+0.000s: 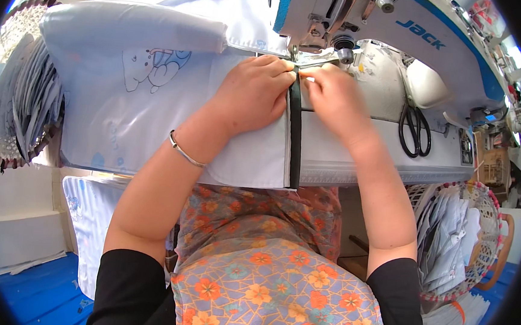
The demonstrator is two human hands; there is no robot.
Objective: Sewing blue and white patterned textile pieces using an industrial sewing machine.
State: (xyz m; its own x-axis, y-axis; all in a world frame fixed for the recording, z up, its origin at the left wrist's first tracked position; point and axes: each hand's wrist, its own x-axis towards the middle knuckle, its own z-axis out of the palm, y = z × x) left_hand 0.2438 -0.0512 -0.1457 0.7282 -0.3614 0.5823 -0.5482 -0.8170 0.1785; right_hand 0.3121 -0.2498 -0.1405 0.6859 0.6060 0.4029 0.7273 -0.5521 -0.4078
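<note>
A large light-blue and white fabric piece [173,114], printed with a cartoon animal, lies across the sewing machine table. Along its right edge runs a narrow black strip [295,141]. My left hand [256,93] rests on the fabric by this edge, fingers curled and closed on it just in front of the needle area. Opposite it, my right hand [337,101] pinches the upper end of the black strip; the hand is slightly blurred. The sewing machine's presser foot area [295,51] sits just beyond my fingertips, partly hidden by them.
Black-handled scissors [415,131] lie on the table to the right. The sewing machine head [397,27] overhangs at the upper right. A basket with stacked fabric pieces [20,97] stands at left, and another basket [491,233] with folded pieces at lower right.
</note>
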